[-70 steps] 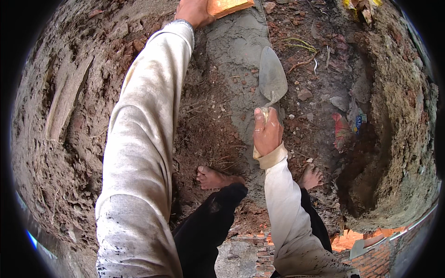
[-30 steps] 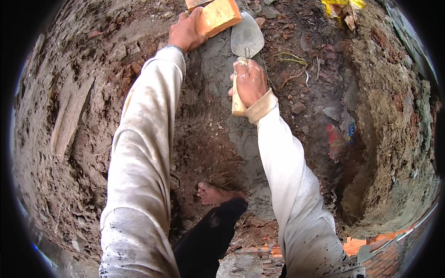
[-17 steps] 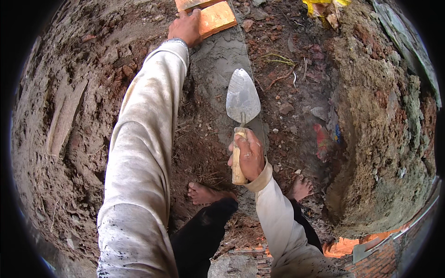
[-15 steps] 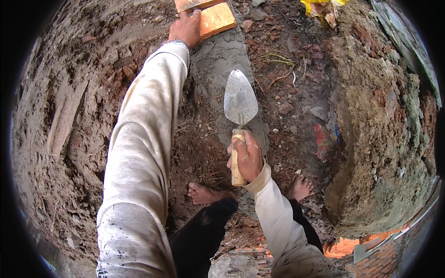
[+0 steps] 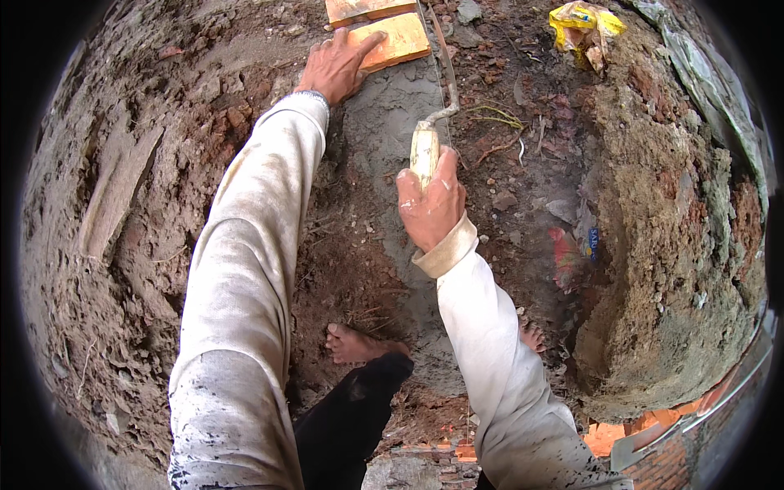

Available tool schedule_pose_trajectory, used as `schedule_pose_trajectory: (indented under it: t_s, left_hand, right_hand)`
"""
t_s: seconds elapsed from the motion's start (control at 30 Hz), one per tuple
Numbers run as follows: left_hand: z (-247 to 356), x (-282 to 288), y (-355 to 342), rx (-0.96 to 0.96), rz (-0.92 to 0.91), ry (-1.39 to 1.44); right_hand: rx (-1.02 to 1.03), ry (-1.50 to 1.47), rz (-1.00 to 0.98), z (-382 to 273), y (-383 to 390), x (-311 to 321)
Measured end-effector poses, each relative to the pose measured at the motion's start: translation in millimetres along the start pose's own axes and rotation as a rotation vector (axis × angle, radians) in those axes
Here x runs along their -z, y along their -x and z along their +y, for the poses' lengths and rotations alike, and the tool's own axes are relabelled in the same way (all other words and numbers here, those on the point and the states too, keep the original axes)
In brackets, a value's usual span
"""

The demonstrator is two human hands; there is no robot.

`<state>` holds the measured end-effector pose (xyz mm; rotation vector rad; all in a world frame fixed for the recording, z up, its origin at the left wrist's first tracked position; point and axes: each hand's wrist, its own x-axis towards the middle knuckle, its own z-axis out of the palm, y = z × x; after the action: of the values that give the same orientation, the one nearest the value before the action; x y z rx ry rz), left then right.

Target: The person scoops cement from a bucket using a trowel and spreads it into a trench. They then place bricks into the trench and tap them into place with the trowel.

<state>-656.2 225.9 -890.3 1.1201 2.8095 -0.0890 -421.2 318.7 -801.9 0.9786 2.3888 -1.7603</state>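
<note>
My left hand [image 5: 331, 72] grips an orange brick [image 5: 395, 42] at top centre, fingers at its left end and thumb on top. Another brick [image 5: 367, 11] sits directly behind it. Grey wet mortar [image 5: 384, 114] forms a strip below the bricks, with a thin string along its right side. My right hand [image 5: 431, 208] is wrapped round the wooden handle of a trowel [image 5: 424, 151]; its metal blade [image 5: 447, 61] is turned edge-on, pointing up beside the brick's right end.
Crumpled yellow plastic [image 5: 584, 33] lies upper right, red plastic scraps [image 5: 565, 257] farther down. A flat board [image 5: 118, 188] lies on rough soil at left. An earth bank [image 5: 678, 261] borders a trench at right. My bare feet [image 5: 359, 345] stand either side of the mortar.
Since half a second ago my right hand has moved up, and the trowel has turned from flat to edge-on, its blade now beside the brick. My left hand stays on the brick.
</note>
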Motion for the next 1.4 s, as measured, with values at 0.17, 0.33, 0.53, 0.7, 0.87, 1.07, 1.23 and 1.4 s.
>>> schedule_pose_trajectory:
  t_s: [0.17,0.33,0.53,0.7,0.87,1.07,1.23,1.4]
  left_hand:
    - [-11,-7,-4,-0.096,0.046,-0.057]
    - [-7,-2,-2,-0.066,-0.040,-0.093]
    - [-3,0,-1,-0.021,-0.084,-0.010]
    - [5,2,-8,0.005,-0.083,-0.007]
    - [0,-2,-3,-0.002,-0.043,0.008]
    - [17,-4,-9,0.049,-0.112,-0.051]
    - [13,8,11,0.118,-0.182,-0.331]
    - [84,42,108,0.196,-0.026,0.249]
  right_hand:
    - [0.170,-0.006,-0.047,-13,-36,-19]
    - [0.177,-0.003,-0.001,-17,-50,-32]
    - [0.070,0.075,-0.062,-17,-58,-38]
    - [-0.016,0.210,-0.076,-14,-79,-42]
    - [0.048,0.148,-0.076,-15,-72,-42]
    - [-0.018,0.191,-0.066,-2,-71,-33]
    - [-0.004,-0.010,-0.122,-26,11,14]
    - [-0.276,0.052,-0.361,-17,173,88]
